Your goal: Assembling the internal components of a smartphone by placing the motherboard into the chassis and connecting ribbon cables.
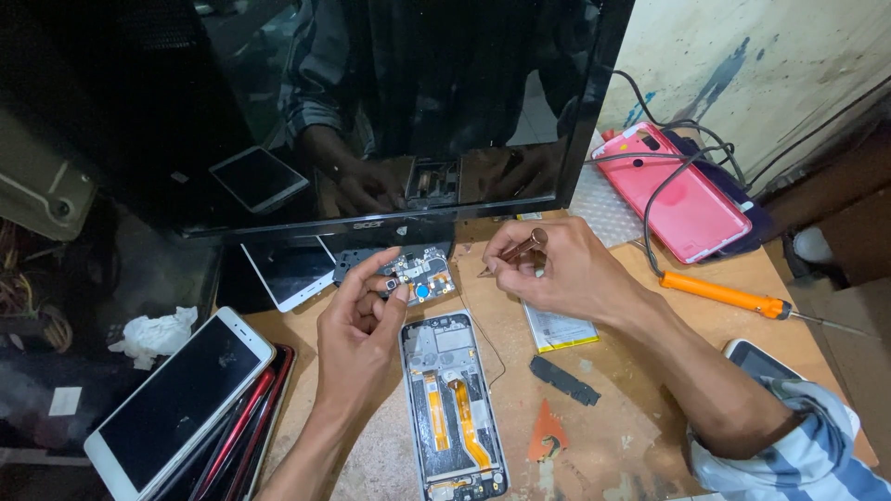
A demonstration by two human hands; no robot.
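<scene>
The left hand pinches a circuit board above the opened phone; the right hand, just right, pinches tweezers pointing left toward it.

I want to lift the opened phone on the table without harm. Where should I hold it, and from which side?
Grip the opened phone by its two long frame edges, coming from above near its lower end. It lies flat, insides up, with orange flex cables along the middle, so only the rim is safe. The left hand crowds its upper left.
</scene>
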